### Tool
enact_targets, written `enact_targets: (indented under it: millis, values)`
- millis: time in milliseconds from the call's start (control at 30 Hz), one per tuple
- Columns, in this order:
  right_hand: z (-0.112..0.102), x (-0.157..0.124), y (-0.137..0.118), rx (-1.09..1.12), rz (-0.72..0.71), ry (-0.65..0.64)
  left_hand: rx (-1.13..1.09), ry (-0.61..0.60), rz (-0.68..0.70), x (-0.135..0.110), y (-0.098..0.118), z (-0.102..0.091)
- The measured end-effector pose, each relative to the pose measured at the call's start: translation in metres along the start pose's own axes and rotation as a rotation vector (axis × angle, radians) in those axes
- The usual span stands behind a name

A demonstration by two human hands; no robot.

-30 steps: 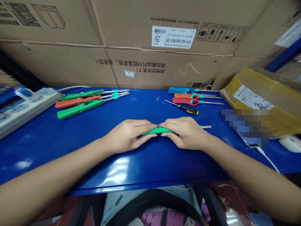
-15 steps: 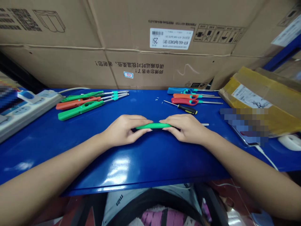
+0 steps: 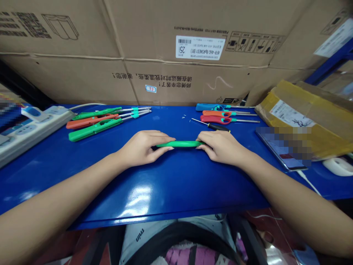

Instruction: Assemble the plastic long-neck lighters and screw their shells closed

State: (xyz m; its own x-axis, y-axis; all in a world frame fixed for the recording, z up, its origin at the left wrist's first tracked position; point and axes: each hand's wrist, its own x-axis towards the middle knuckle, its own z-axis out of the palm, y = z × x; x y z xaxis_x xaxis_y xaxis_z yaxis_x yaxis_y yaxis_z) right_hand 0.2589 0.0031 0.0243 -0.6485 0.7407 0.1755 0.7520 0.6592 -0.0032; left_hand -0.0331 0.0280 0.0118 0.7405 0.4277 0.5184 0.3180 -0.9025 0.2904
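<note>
A green long-nosed lighter (image 3: pixel 183 144) lies level between my two hands, its narrow side toward me. My left hand (image 3: pixel 146 146) pinches its left end between thumb and fingers. On the other end, my right hand (image 3: pixel 220 146) closes the same way and hides the nozzle. Just beyond the right hand lies a black and yellow screwdriver (image 3: pixel 219 127), partly covered by it. Farther back on the right are a red lighter (image 3: pixel 213 119), an orange lighter (image 3: pixel 211 113) and a blue lighter (image 3: pixel 205 107). Another group, with a green lighter (image 3: pixel 95 129) in front, lies at the left.
A white power strip (image 3: pixel 30 132) runs along the left side. At the right are a phone (image 3: pixel 275 147) on a cable, a taped parcel (image 3: pixel 317 121) and a white rounded object (image 3: pixel 338 166). A large cardboard box (image 3: pixel 154 44) stands behind the blue table (image 3: pixel 176 191).
Both hands have risen slightly in view with the lighter. My right hand has slid toward its right end, baring more green handle, and now overlaps the screwdriver; the nozzle is no longer visible.
</note>
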Motion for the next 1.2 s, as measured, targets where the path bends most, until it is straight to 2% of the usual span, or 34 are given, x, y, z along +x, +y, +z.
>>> enact_targets:
  millis: [200,333,500,667,867,1000,1200]
  values:
    - [0.002,0.003,0.001,0.179,-0.010,0.035,-0.064,-0.006,-0.204,0.002,0.007,0.002]
    - [0.007,0.006,-0.002,0.218,0.028,-0.013,-0.141,-0.011,-0.341,0.003,0.007,0.008]
    - [0.005,0.005,-0.005,0.173,0.083,-0.049,-0.249,0.003,-0.298,0.004,0.007,0.011]
    - [0.001,0.003,0.001,0.178,0.108,0.058,-0.277,-0.004,-0.308,0.005,0.007,0.010]
    - [-0.003,0.003,0.012,0.313,-0.027,0.045,-0.246,-0.038,-0.289,0.005,0.006,0.011]
    - [0.000,0.004,0.001,0.371,-0.092,0.017,-0.181,-0.058,-0.274,0.004,0.007,0.012]
    - [0.014,0.009,-0.012,0.495,-0.028,0.070,-0.179,-0.066,-0.307,0.003,0.009,0.015]
